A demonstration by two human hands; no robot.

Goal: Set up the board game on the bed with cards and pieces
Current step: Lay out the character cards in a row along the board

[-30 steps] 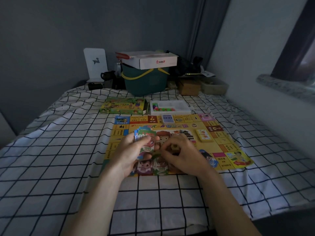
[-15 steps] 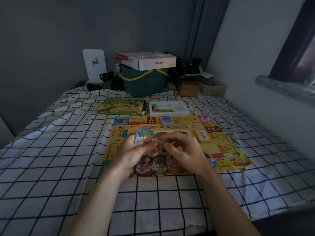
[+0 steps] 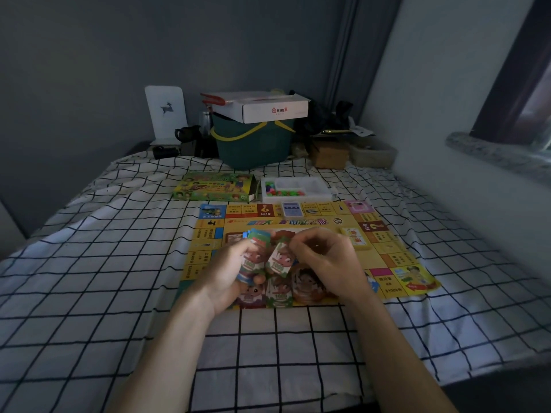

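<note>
Yellow game board point(image 3: 387, 257) lies flat on the bed point(image 3: 89, 293) while our left hand point(image 3: 226, 272) grips the fanned banknote stack point(image 3: 253, 248) and our right hand point(image 3: 325, 260) has now pinched one note point(image 3: 278, 262) free, so sorting money onto the near-edge piles point(image 3: 280, 295) proceeds.

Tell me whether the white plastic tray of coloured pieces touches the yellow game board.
Cannot tell: in the head view the tray sits right at the board's far edge.
</note>
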